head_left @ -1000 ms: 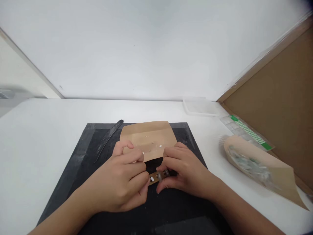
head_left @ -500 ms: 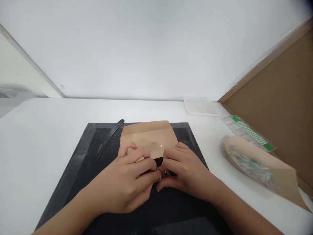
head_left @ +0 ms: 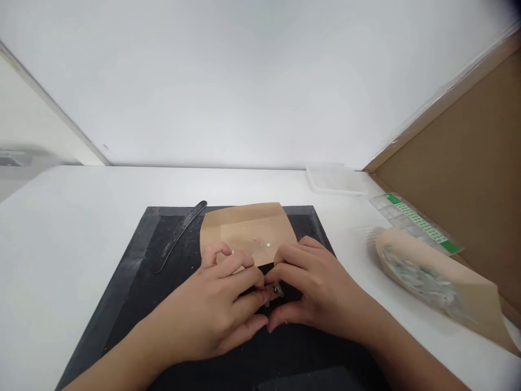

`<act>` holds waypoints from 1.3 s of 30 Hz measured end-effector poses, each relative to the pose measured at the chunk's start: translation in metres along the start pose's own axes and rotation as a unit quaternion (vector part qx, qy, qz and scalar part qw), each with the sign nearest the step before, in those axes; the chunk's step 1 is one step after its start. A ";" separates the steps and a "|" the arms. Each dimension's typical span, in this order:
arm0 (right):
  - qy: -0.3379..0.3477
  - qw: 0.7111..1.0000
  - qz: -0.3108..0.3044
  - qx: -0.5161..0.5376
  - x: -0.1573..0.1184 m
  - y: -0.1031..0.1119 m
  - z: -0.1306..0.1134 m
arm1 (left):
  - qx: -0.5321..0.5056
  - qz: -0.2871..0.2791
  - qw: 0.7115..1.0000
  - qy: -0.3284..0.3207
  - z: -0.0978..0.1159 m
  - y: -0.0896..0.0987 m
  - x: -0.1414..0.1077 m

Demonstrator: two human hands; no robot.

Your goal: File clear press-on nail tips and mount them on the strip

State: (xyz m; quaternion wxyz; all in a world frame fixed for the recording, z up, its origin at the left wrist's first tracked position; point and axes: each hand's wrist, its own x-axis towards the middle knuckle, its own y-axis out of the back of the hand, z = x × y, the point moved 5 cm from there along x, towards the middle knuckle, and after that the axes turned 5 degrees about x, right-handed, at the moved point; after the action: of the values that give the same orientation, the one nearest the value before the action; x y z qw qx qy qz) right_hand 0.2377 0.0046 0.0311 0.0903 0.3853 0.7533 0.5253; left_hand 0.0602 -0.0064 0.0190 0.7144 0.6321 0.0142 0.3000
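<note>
My left hand [head_left: 222,301] is closed, its fingertips on a small gold-coloured metal piece [head_left: 275,290] with a round pin. Most of that piece is hidden by the fingers. From the other side my right hand [head_left: 307,282] curves around it, thumb and index finger apart, the index fingertip close to the left fingers. Just beyond the hands lies a tan paper sheet [head_left: 248,217] with small white bits [head_left: 268,245] on it. A black curved nail file [head_left: 181,233] rests on the black mat [head_left: 175,288] to the left.
On the right, a tan paper-backed clear packet [head_left: 423,282] holds pale pieces. Behind it lies a clear strip with a green label [head_left: 423,224]. A translucent tray [head_left: 336,180] stands at the back wall, and a brown cardboard panel [head_left: 459,130] borders the right side.
My right thumb has moved down and away from the index finger, uncovering more of the metal piece. My left thumb has shifted right. The objects around have stayed put.
</note>
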 end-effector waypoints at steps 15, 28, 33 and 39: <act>-0.023 0.995 0.094 -0.032 -0.008 0.035 -0.001 | 0.057 0.008 0.998 0.012 0.014 -0.007 0.007; -0.008 0.995 0.086 0.058 -0.009 0.039 -0.007 | 0.095 0.074 0.993 0.017 0.032 -0.002 0.016; -0.014 0.994 0.087 0.066 -0.010 0.038 -0.003 | 0.089 0.068 0.993 0.042 0.034 -0.007 0.013; -0.014 0.995 0.068 0.067 -0.010 0.034 -0.003 | 0.093 0.044 0.994 0.039 0.036 -0.010 0.005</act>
State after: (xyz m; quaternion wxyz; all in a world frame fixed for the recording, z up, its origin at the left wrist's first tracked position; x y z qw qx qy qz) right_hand 0.2595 0.0008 0.0591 0.0397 0.4480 0.7574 0.4733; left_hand 0.0826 -0.0369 0.0193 0.6374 0.6837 0.0416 0.3529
